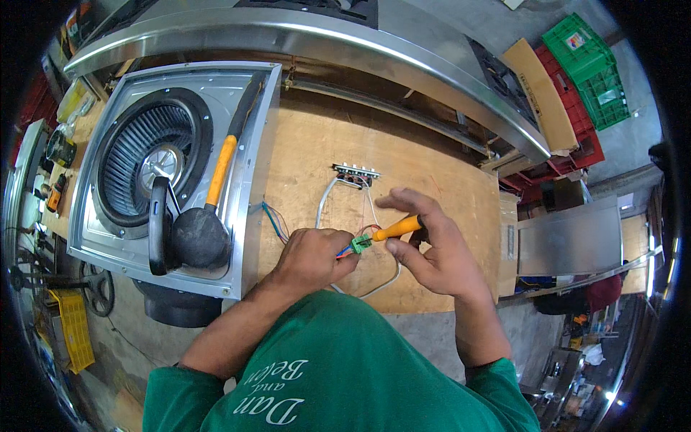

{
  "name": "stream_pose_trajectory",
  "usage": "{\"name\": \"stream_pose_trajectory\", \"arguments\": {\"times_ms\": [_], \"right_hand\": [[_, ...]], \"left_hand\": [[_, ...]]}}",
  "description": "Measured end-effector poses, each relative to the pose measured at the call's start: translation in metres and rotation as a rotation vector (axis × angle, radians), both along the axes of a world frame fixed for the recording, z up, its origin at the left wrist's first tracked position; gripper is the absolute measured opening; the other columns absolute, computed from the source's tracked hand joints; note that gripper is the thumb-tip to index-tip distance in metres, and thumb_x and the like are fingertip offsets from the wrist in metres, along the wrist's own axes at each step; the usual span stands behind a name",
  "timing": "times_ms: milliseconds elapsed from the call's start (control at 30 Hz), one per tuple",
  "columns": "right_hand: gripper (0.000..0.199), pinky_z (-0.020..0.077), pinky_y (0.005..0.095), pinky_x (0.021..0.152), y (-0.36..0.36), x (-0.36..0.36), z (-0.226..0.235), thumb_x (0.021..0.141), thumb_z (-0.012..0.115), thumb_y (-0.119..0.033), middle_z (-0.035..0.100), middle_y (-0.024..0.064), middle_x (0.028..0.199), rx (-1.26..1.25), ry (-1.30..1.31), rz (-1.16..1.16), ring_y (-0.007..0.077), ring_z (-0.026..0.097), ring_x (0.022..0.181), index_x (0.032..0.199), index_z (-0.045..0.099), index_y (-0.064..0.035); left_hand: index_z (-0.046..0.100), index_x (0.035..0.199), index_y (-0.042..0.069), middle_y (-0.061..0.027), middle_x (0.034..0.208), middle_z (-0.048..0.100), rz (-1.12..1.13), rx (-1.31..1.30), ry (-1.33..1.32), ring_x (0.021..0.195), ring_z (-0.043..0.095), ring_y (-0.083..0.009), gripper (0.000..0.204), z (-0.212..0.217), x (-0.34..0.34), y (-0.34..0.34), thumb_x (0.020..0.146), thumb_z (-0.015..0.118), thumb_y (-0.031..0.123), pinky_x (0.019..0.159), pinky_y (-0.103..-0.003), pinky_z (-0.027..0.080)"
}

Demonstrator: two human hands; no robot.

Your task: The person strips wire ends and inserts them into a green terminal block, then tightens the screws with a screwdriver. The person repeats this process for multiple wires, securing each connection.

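Pinched in the fingers of my left hand (314, 253) is a small green terminal block (361, 243) with thin coloured wires running into it. A screwdriver (397, 228) with an orange-yellow handle is gripped by my right hand (440, 248), its tip end at the terminal block. The right index finger reaches out over the handle. Beyond both hands a small circuit board (356, 173) lies on the plywood tabletop (432, 173), and a white cable (325, 199) loops from it toward my hands. Blue and grey wires (271, 222) come out of the metal housing beside my left hand.
On the left stands a square metal fan housing (255, 165) with a round blower wheel (151, 158). A black-headed mallet (200, 237) and a black-handled tool (160, 227) lie on it. A steel rail (288, 34) crosses the far side. Green crates (583, 68) sit at the far right.
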State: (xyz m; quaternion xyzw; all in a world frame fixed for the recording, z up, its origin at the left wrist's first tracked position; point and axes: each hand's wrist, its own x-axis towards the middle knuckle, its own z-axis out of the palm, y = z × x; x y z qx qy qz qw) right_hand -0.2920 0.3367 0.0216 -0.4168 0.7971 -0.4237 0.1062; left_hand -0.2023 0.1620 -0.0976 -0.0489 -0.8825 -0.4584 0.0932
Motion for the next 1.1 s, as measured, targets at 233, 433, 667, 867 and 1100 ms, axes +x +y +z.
{"name": "stream_pose_trajectory", "arguments": {"times_ms": [233,433,667,867,1100], "right_hand": [[0.042,0.057,0.0398,0.08,-0.006,0.008,0.005,0.085,0.071,-0.003,0.069,0.0194,0.105,0.25,0.101,-0.095,0.0321,0.07,0.095,0.126,0.061,-0.0046],[0.041,0.0559,0.041,0.075,-0.005,0.0,0.01,0.087,0.07,-0.006,0.069,0.0171,0.102,0.057,-0.007,0.075,0.0353,0.07,0.088,0.126,0.058,-0.0054],[0.033,0.0563,0.0408,0.075,-0.003,0.002,0.001,0.088,0.07,-0.007,0.069,0.017,0.098,0.144,0.129,-0.011,0.0337,0.071,0.088,0.118,0.058,-0.0036],[0.033,0.0564,0.0409,0.076,-0.007,0.007,0.003,0.088,0.07,-0.009,0.069,0.0178,0.102,0.181,0.121,-0.065,0.0355,0.071,0.09,0.118,0.058,-0.004],[0.034,0.056,0.0433,0.078,0.005,-0.013,0.008,0.087,0.068,-0.006,0.068,0.019,0.106,0.13,0.09,0.172,0.0377,0.069,0.093,0.119,0.057,-0.005]], "left_hand": [[0.066,0.083,0.002,-0.0188,0.074,0.066,0.01,-0.021,0.02,0.068,0.067,-0.0389,0.026,-0.005,-0.001,-0.001,0.081,0.07,0.027,0.063,-0.048,0.054],[0.065,0.08,0.001,-0.0191,0.072,0.065,0.012,-0.006,0.016,0.067,0.066,-0.0393,0.028,-0.003,0.001,-0.001,0.081,0.069,0.029,0.062,-0.048,0.052],[0.064,0.077,0.001,-0.0192,0.071,0.064,0.025,-0.018,0.055,0.066,0.065,-0.0396,0.028,-0.002,-0.002,0.0,0.081,0.069,0.028,0.06,-0.048,0.051],[0.065,0.079,0.0,-0.0197,0.073,0.065,0.02,-0.039,0.021,0.068,0.066,-0.0394,0.027,-0.001,-0.001,0.0,0.08,0.069,0.028,0.062,-0.047,0.052],[0.065,0.08,0.0,-0.0194,0.073,0.065,0.02,0.015,0.006,0.068,0.066,-0.0388,0.026,0.003,-0.001,-0.002,0.079,0.07,0.026,0.062,-0.047,0.051]]}}
